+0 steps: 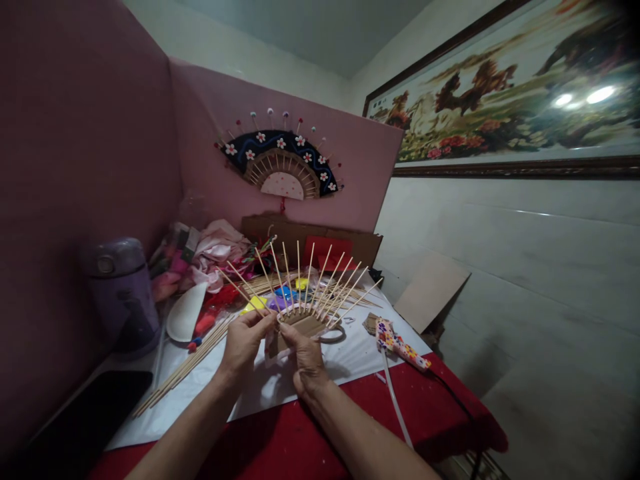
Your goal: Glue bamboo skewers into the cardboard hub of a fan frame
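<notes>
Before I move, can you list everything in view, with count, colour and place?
Cardboard piece: one, brown, between the hands
Fanned sticks: about a dozen, pale, rising from it
Loose sticks: several, pale, table left
Clay-like packets: several, yellow, blue, purple, behind the hands
Half plate: one, white, left
Bottle: one, purple, far left
Flat object: one, black, near left
Crumpled material: pile, pink, back left
Glue gun: one, floral, right
Decorated fan: one, multicoloured, on pink panel
Framed picture: one, multicoloured, right wall
Sheet: one, white, over red cloth
Left hand, right hand: one each, on the cardboard piece
</notes>
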Demonstrator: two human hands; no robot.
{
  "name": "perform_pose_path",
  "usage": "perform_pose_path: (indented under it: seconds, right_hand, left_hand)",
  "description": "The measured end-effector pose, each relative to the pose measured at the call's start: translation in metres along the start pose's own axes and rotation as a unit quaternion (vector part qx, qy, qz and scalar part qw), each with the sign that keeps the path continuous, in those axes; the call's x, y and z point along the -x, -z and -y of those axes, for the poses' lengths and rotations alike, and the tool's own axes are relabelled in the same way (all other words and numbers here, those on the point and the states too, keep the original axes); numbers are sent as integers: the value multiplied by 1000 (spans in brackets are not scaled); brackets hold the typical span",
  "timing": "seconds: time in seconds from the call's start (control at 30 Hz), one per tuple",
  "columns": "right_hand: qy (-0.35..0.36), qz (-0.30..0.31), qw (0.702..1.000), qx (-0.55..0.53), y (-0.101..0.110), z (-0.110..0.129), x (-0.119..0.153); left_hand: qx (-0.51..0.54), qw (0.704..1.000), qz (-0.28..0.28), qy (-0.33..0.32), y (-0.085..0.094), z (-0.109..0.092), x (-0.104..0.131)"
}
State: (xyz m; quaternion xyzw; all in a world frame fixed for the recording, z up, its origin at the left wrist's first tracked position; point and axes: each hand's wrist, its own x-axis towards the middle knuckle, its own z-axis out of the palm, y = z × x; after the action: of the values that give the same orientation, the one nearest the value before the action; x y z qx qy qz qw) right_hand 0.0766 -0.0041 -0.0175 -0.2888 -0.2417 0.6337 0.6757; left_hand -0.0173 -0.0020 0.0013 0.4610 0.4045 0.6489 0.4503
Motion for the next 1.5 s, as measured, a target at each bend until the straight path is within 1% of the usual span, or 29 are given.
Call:
perform_pose_path:
  seconds: [0.1, 0.2, 0.43, 0.6, 0.77, 0.93, 1.03, 1.13, 1.27, 1.37, 1.5]
  right_hand:
    - [-6, 9, 1000, -10, -2, 2, 4]
    - [-31, 22, 999, -23, -3, 3, 5]
    - [-60, 21, 997, -44, 3, -2, -3]
    - [-41, 7, 998, -50, 6, -4, -6]
    - [-34, 6, 999, -39, 4, -2, -4]
    - [-11, 10, 1000, -14, -1, 2, 3]
    - [5, 16, 1000, -6, -3, 4, 6]
    - [0, 13, 1000, 5, -3, 5, 6]
    - [3, 25, 1000, 18, -2, 4, 6]
    - [7, 26, 1000, 4, -3, 5, 6]
    - [-8, 19, 1000, -5, -4, 6, 7]
  left_hand:
    - [8, 1000, 2, 3, -1, -1, 1]
    - [22, 1000, 1, 13, -1, 0, 2]
    - [33, 999, 12, 24, -1, 3, 0]
    - [28, 999, 16, 25, 0, 4, -1]
    - [44, 998, 20, 41, 1, 3, -1]
    - [96, 994, -20, 53, -2, -7, 0]
    - [105, 992, -26, 66, -1, -10, -1]
    - [108, 991, -20, 74, 0, -10, -2]
    - [111, 991, -12, 79, 1, -8, -2]
    - [113, 990, -4, 86, 2, -7, -3]
    - [120, 988, 6, 91, 2, -6, -4]
